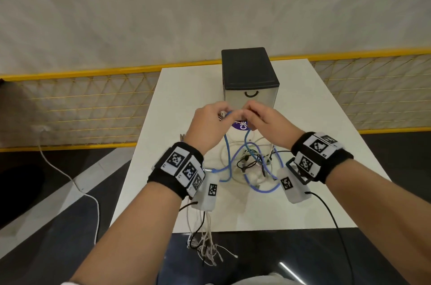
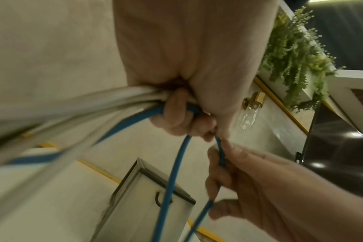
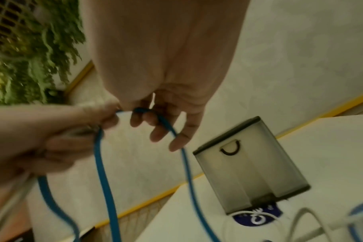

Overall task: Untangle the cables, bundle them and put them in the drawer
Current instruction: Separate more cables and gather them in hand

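Here the smooth, round blue cable (image 1: 228, 159) loops up from a tangle of thin white and black cords (image 1: 250, 164) on the matte white table (image 1: 177, 98), before the closed translucent drawer (image 1: 250, 96). The left hand (image 1: 207, 125) clenches it with white cords; the right hand (image 1: 268, 122) pinches it, outer fingers loose.
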